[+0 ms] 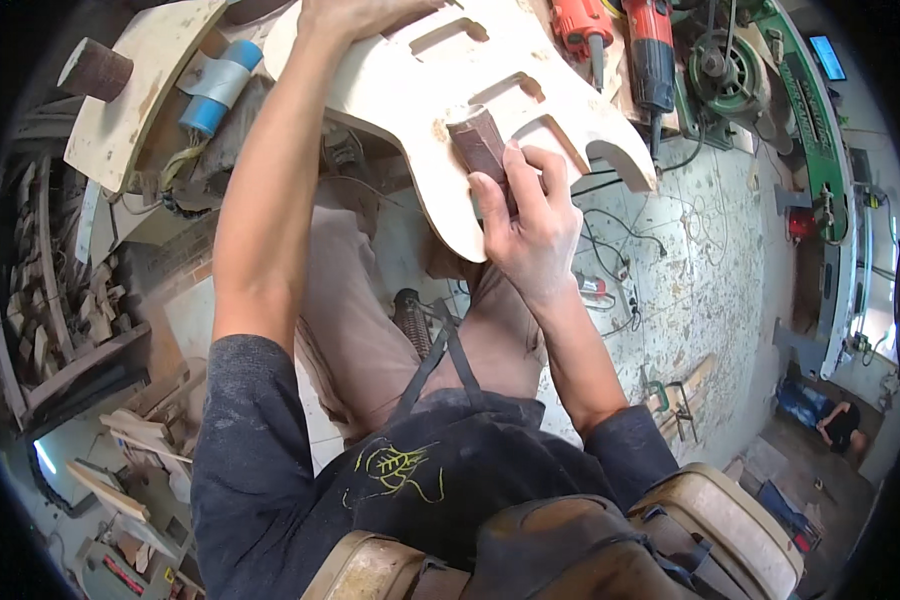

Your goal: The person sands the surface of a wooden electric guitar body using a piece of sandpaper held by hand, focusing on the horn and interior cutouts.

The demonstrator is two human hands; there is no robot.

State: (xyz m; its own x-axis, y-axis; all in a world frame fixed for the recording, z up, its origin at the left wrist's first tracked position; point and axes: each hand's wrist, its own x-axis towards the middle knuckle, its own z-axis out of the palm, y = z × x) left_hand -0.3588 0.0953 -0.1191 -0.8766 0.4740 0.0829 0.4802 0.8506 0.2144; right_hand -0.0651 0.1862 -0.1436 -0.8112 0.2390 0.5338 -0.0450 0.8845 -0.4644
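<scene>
A pale wooden electric guitar body (370, 85) with routed cavities lies in front of me at the top of the view. My right hand (535, 215) grips a brown sandpaper-wrapped block (478, 143), thumb on one side and fingers on the other. That block rests against the face of the body, near its lower horn. Stretched across to the far part of the body, my left hand (365, 14) lies on the wood with fingers extended. The upper edge of the picture cuts off part of that hand.
At left, another sandpaper-wrapped cylinder (95, 70) stands on a curved wooden piece (155, 75), beside a blue cylinder (220, 88) with grey tape. Two corded power tools (652, 55) lie at upper right, near a green machine (725, 65). Cables cross the floor. Another person (838, 422) is at far right.
</scene>
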